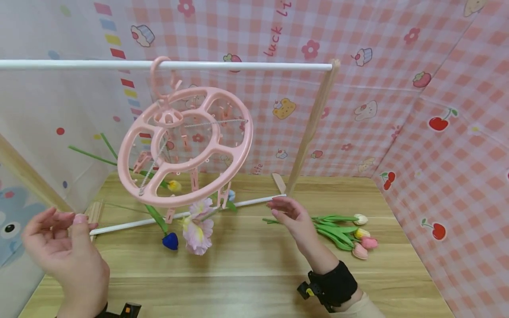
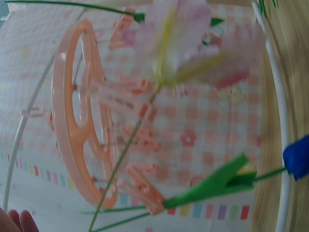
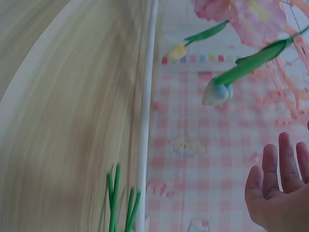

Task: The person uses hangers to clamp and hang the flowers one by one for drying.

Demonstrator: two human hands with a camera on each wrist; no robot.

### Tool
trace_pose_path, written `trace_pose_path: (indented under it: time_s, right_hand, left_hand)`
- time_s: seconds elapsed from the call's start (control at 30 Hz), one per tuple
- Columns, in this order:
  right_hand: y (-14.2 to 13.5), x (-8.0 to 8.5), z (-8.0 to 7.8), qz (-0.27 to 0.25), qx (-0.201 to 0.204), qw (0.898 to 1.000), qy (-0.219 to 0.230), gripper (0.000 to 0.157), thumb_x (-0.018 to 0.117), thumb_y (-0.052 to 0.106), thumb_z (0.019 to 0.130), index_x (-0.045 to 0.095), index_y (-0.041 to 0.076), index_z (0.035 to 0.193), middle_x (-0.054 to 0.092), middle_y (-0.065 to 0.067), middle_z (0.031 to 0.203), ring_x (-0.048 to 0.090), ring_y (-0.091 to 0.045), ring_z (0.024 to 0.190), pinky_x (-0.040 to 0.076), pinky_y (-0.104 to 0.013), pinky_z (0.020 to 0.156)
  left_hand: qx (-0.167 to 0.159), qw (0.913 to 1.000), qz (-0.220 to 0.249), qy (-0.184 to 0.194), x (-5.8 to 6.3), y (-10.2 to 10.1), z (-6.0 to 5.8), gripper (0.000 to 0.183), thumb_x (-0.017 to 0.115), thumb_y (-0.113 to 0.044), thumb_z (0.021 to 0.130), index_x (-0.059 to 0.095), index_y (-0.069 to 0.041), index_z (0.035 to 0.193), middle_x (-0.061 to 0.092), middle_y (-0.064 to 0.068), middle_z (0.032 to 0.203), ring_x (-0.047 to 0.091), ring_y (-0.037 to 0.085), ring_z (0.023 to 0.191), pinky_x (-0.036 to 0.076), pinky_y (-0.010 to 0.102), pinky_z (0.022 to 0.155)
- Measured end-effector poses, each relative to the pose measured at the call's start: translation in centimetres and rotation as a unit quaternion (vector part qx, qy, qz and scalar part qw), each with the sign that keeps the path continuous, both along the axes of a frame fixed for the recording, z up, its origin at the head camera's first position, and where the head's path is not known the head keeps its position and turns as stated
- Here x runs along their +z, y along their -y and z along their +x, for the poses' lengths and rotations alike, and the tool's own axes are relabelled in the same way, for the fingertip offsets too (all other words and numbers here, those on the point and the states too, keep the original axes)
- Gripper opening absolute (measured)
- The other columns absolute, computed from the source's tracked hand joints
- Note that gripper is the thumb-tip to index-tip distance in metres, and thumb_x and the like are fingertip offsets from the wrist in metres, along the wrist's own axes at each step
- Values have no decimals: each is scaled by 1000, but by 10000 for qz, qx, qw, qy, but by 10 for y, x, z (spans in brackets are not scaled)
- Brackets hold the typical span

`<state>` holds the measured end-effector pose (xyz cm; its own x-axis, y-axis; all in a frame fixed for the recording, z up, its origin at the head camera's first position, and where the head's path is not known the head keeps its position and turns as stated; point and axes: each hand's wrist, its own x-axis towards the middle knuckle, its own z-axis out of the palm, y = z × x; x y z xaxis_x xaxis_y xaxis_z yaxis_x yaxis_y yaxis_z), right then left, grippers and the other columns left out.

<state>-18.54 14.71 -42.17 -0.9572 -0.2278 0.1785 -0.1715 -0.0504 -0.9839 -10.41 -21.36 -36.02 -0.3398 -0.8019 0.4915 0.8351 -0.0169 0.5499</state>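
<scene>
A round pink clip hanger (image 1: 184, 145) hangs by its hook from a white rod. Its clips hold flowers: a blue tulip (image 1: 170, 241), a ruffled pink-purple flower (image 1: 199, 234), a yellow tulip (image 1: 174, 185) and a pale blue tulip (image 3: 217, 93). To the hanger's lower left is my left hand (image 1: 65, 249), palm up, fingers loosely bent, holding nothing. My right hand (image 1: 296, 225) is empty too, at the lower right with its fingers relaxed, between the hanger and a bunch of tulips (image 1: 342, 232). In the right wrist view, the fingers of my right hand (image 3: 282, 181) are spread apart.
The upper white rod (image 1: 258, 66) runs between wooden posts, the right post (image 1: 314, 128) leaning in this view. A lower white rod (image 1: 254, 202) crosses behind the flowers, above the wooden table (image 1: 246, 282). Pink checked cloth (image 1: 358, 79) covers the walls behind and to the right.
</scene>
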Motion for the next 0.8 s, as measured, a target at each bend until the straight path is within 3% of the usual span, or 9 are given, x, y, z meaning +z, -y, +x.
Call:
trace_pose_path:
  time_s: [0.13, 0.27, 0.4, 0.5, 0.57, 0.67, 0.8]
  right_hand:
    - [-19, 1, 1, 244, -281, 9991, 219, 41, 61, 18, 82, 49, 2, 118, 54, -15, 113, 48, -27, 106, 46, -29, 85]
    - [-35, 3, 0, 333, -512, 9975, 352, 39, 61, 18, 82, 50, 3, 117, 53, -17, 114, 48, -29, 105, 46, -33, 85]
    - [-48, 1, -1, 564, -777, 9948, 333, 38, 63, 20, 81, 52, 6, 114, 54, -14, 113, 51, -23, 102, 46, -28, 82]
    - [-58, -1, -2, 1023, -917, 9904, 159, 36, 63, 21, 81, 53, 8, 113, 56, -12, 111, 51, -22, 100, 46, -24, 79]
    - [-65, -4, -2, 1472, -934, 9847, -34, 34, 63, 19, 81, 54, 8, 112, 56, -11, 109, 51, -25, 100, 46, -26, 79]
    - [-74, -9, -3, 2363, -916, 9660, -509, 31, 64, 15, 80, 56, 7, 109, 58, -9, 106, 52, -28, 97, 46, -34, 77]
    - [-83, -18, -4, 3675, -922, 9191, -1084, 32, 68, 13, 76, 59, 6, 106, 59, -8, 103, 54, -27, 92, 46, -42, 76]
  left_hand:
    - [268, 9987, 33, 421, -5, 19, -6, 34, 48, 17, 76, 42, 6, 107, 41, 16, 89, 44, 22, 80, 46, 23, 57]
    - [699, 9894, -191, 1257, -14, 38, -13, 35, 47, 17, 74, 43, 2, 106, 41, 12, 90, 43, 21, 85, 43, 23, 63]
    - [1194, 9536, -744, 2661, -24, 56, -17, 40, 46, 11, 77, 42, -7, 112, 41, 4, 95, 40, 14, 90, 38, 19, 64]
    - [1357, 9177, -1037, 3586, -30, 65, -21, 44, 48, 4, 80, 38, -15, 119, 37, -3, 103, 35, 6, 95, 33, 17, 67]
    - [1428, 9031, -1141, 3885, -32, 72, -23, 48, 50, 0, 81, 34, -18, 122, 33, -5, 109, 31, 3, 99, 31, 15, 73]
    - [1677, 8847, -1428, 4109, -36, 84, -27, 56, 51, -3, 80, 27, -22, 128, 27, -7, 117, 26, 2, 104, 27, 12, 78]
    - [1958, 8696, -1843, 4142, -39, 99, -31, 61, 53, -10, 82, 21, -24, 132, 23, -9, 122, 24, 1, 106, 26, 12, 81]
